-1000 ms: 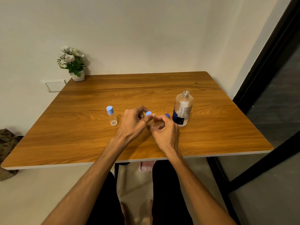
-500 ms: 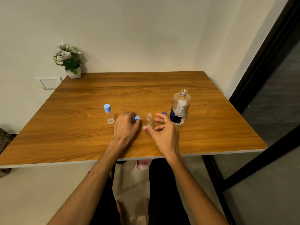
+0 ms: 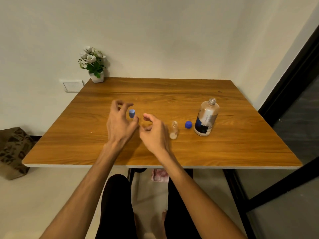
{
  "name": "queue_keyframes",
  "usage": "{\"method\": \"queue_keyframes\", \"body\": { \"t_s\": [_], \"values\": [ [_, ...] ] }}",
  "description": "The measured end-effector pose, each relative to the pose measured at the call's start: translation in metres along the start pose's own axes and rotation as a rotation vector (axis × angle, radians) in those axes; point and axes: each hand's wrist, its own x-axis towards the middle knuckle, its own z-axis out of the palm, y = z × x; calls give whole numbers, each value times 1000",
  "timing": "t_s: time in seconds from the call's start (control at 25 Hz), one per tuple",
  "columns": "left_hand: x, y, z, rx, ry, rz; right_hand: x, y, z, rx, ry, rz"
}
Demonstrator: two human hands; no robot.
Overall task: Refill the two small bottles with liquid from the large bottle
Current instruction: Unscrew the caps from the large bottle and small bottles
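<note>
A large clear bottle with a dark label stands uncapped at the right of the wooden table. Its dark blue cap lies just left of it. An uncapped small bottle stands beside that cap. The other small bottle shows only its light blue cap; my left hand hides its body. That hand's fingers are spread around the cap, and I cannot tell whether they touch it. My right hand hovers between the two small bottles, fingers loosely curled and holding nothing.
A small pot of white flowers stands at the table's far left corner against the wall. A patterned bag sits on the floor at the left. A dark door frame runs along the right side.
The right hand has let go of the uncapped small bottle, which now stands free on the table. Both hands have moved left, to the capped small bottle. The view has shifted left.
</note>
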Motion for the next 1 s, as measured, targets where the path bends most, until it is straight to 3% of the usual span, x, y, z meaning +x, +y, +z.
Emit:
{"method": "queue_keyframes", "body": {
  "t_s": [0.12,0.24,0.44,0.72,1.0],
  "values": [
    [10,-15,-5,-45,-202,96,18,-1,34,-63,-68,76],
    [7,-16,-7,-88,-155,96,17,10,46,-150,-65,97],
    [-7,-12,5,-172,-29,-25,-1,21,33,-91,0,84],
    [-12,-4,-7,-297,-180,64,-1,20,19,-10,-21,48],
    [-26,-4,3,-262,109,-103,-7,23,24,-31,14,86]
  ]
}}
